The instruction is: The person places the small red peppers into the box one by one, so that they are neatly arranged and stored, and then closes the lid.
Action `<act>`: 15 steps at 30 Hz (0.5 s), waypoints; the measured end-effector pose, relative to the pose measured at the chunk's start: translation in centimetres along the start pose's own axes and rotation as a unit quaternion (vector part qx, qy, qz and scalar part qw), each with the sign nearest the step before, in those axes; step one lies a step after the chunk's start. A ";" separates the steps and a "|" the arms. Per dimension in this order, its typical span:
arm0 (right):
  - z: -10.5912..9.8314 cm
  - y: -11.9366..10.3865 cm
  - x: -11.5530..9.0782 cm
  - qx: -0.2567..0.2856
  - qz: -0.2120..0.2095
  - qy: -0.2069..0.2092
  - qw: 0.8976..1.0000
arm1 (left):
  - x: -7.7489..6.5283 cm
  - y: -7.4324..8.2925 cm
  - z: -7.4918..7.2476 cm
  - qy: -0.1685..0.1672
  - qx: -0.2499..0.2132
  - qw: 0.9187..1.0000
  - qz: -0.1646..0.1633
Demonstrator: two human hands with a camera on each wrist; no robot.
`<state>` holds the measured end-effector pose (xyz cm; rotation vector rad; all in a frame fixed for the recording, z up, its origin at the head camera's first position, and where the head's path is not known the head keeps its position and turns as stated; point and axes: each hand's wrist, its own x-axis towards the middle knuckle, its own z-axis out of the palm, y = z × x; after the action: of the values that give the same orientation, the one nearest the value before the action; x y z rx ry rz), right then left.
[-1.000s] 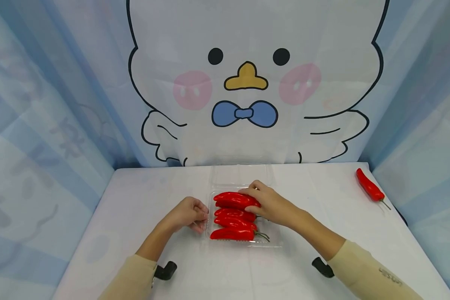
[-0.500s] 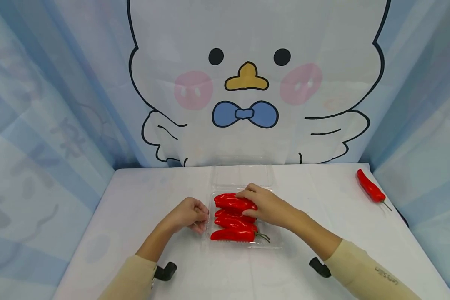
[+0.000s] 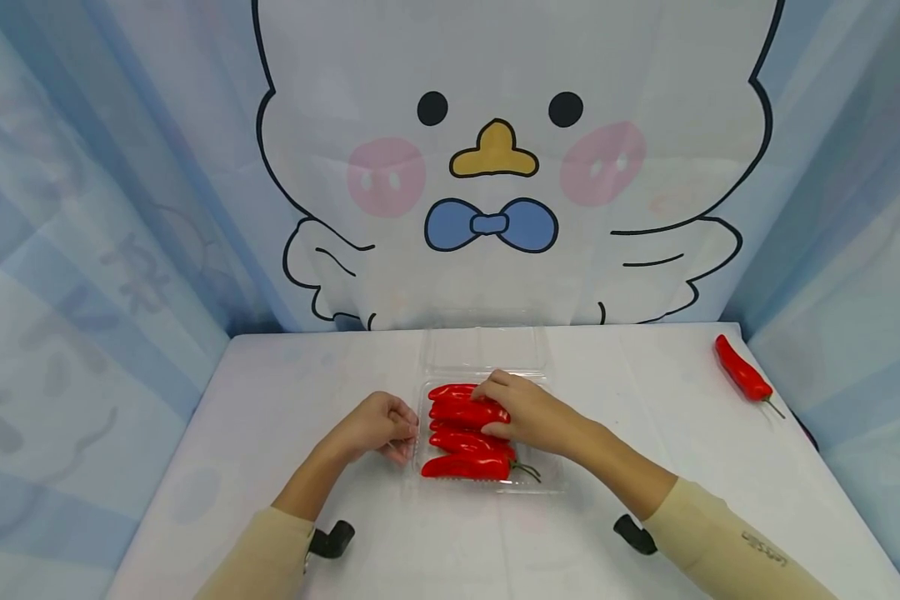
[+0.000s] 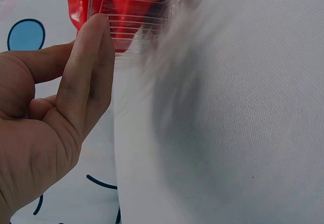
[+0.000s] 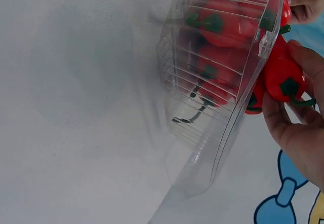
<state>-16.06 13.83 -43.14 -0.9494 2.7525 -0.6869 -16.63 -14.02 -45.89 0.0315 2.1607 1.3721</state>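
Note:
A clear plastic clamshell box (image 3: 540, 479) holds several glossy red chili peppers (image 3: 465, 467) lying side by side with green stems to the right. My left hand (image 3: 378, 429) pinches the box's left rim between thumb and fingers; the left wrist view shows the fingertips (image 4: 98, 24) at its ribbed wall. With thumb and fingers my right hand (image 3: 528, 412) grips one red chili pepper (image 3: 465, 412) on top of the others. In the right wrist view that held chili pepper (image 5: 284, 74) is at the box's rim, its stem toward my palm.
The box's lid (image 3: 483, 350) is folded back behind it. One more red chili pepper (image 3: 742, 369) lies at the far right edge of the white table (image 3: 630, 367). Curtains hang at both sides, and a cartoon-printed backdrop (image 3: 487, 283) stands behind the table.
My right hand has moved slightly left and toward me with its chili pepper, drawing it from the rear of the row nearer the middle. My left hand stays at the box's rim.

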 end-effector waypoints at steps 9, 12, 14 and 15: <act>0.6 0.0 -0.1 -0.019 0.008 0.007 1.000 | 0.0 0.1 0.0 -0.001 -0.002 1.000 -0.005; 0.8 -0.1 -0.2 -0.032 0.006 0.015 0.999 | -0.1 0.2 0.0 -0.002 -0.001 1.000 -0.004; 0.9 -0.1 -0.3 -0.039 0.004 0.020 0.999 | -0.2 0.3 0.0 -0.001 -0.002 1.000 -0.004; 0.9 -0.1 -0.4 -0.041 0.003 0.023 0.999 | -0.2 0.3 0.0 -0.001 -0.001 1.000 -0.004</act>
<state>-15.46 13.65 -43.93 -0.9519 2.8423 -0.6066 -16.54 -13.90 -45.58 0.0235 2.1550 1.3703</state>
